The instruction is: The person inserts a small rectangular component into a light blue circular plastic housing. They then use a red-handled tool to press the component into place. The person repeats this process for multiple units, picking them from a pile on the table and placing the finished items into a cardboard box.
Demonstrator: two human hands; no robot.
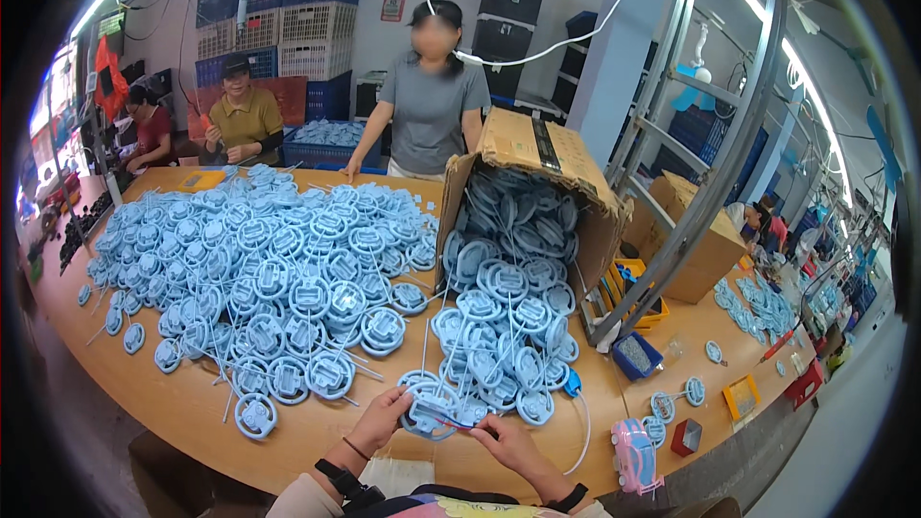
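My left hand (384, 419) grips the rim of a light-blue plastic toy steering wheel (427, 407) close to the table's near edge. Thin red and dark wires (453, 423) run from the middle of that wheel toward my right hand (508, 443), whose thumb and finger pinch their ends. Just beyond my hands, a heap of similar wheels (494, 364) spills out of a tipped cardboard box (537, 146). A much larger pile of them (278, 278), many with thin pale rods, covers the table's left side.
Right of my hands lie a blue connector (573, 383) on a white cable and a pink toy car (635, 458). A blue bin (637, 355) stands by a metal frame (672, 221). Across the wooden table (403, 468), a person in grey (430, 105) stands and others sit.
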